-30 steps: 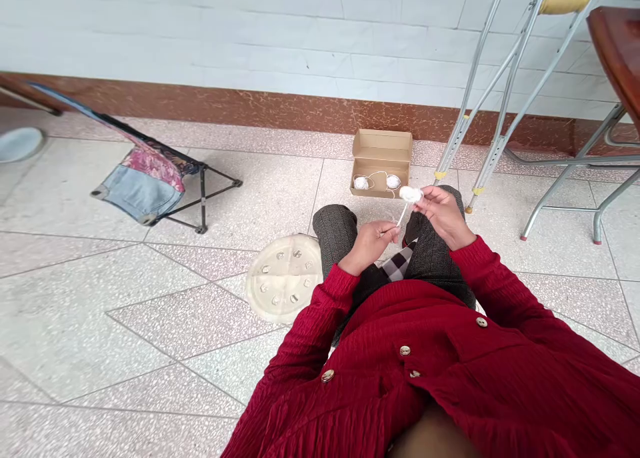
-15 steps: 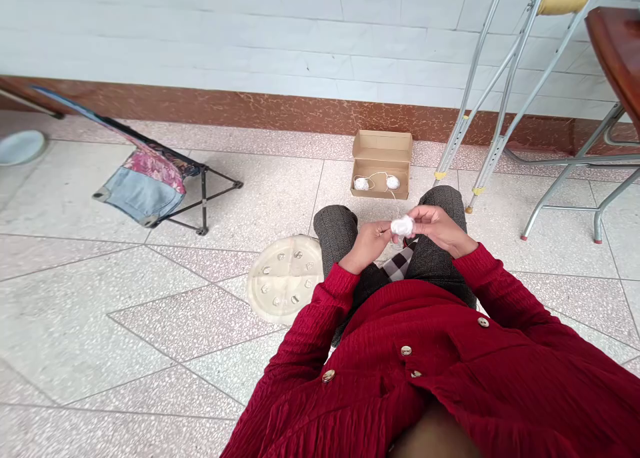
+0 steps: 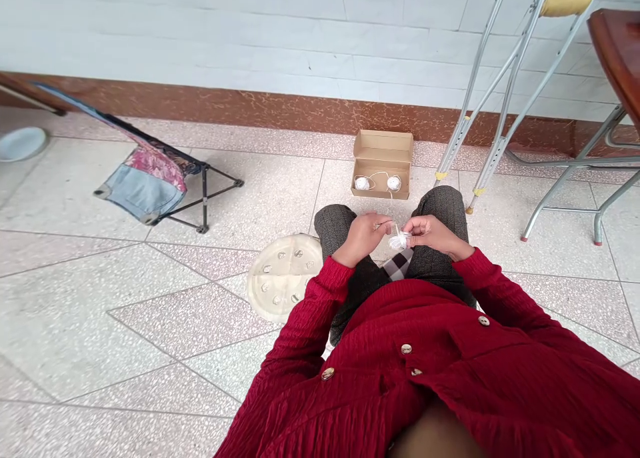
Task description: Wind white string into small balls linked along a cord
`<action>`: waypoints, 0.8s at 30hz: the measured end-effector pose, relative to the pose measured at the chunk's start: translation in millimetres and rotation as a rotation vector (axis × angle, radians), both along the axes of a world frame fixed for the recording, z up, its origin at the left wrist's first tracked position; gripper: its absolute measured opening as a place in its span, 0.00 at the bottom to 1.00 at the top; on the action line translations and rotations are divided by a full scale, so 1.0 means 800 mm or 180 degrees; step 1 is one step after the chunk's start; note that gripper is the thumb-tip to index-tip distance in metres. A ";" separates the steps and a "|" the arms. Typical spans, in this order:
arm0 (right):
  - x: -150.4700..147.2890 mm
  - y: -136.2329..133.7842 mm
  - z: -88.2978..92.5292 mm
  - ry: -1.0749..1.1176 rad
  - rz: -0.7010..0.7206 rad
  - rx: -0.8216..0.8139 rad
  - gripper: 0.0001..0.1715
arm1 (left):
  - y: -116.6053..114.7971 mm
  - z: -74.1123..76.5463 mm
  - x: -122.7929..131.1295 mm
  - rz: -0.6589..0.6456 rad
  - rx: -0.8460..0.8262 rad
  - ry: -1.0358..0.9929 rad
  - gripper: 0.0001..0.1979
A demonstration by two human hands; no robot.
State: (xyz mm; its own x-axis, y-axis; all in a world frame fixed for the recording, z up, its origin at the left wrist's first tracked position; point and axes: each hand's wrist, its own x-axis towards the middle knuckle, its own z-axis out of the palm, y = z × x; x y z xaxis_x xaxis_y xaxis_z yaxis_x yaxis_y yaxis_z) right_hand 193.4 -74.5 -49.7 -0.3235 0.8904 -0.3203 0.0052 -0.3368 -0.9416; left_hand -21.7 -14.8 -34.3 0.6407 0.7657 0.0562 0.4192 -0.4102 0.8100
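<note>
Between my knees, a small bundle of white yarn point(image 3: 398, 240) is pinched in the fingers of my right hand point(image 3: 433, 235). My left hand point(image 3: 364, 235) is closed just to its left, its thumb and forefinger together on something thin, perhaps a strand or a hook, too small to make out. Beyond my knees an open cardboard box point(image 3: 382, 153) lies on the floor, holding a white yarn ball point(image 3: 362, 183) at its left and another white ball point(image 3: 394, 183) at its right. A white strand runs over the box's front edge towards my hands.
A round beige stool top point(image 3: 285, 278) is beside my left knee. The folding chair point(image 3: 145, 185) stands farther left, a pale basin point(image 3: 23, 144) beyond it. Crutches point(image 3: 505, 91) lean at the wall; a brown metal-legged chair point(image 3: 617, 58) is at the right.
My left hand has moved slightly up and left, off the white bundle. The bundle in my right hand sits a little lower and now shows separate loops of yarn.
</note>
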 end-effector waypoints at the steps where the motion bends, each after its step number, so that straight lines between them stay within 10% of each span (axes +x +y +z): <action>1: -0.002 -0.001 0.007 0.0250 0.0033 -0.0114 0.22 | -0.002 -0.001 0.003 -0.0004 -0.0160 -0.0109 0.17; 6: 0.003 0.020 0.024 0.0851 -0.0980 -0.0026 0.21 | -0.027 -0.013 0.018 -0.0081 -0.0730 -0.0368 0.21; 10: 0.014 0.041 0.010 -0.0031 -0.1774 0.0610 0.16 | -0.034 -0.013 0.016 -0.0202 -0.0491 -0.0092 0.21; 15: 0.010 0.028 -0.014 -0.1673 -0.0821 0.0916 0.09 | -0.015 0.001 0.003 -0.0114 0.0037 0.0099 0.17; 19: -0.002 0.005 -0.006 -0.0292 0.0294 -0.0108 0.16 | -0.002 -0.001 -0.001 -0.0042 -0.0078 -0.0066 0.16; 24: -0.001 0.014 0.024 0.0745 -0.0838 -0.0060 0.21 | -0.017 -0.015 0.010 0.0114 -0.0711 -0.0421 0.19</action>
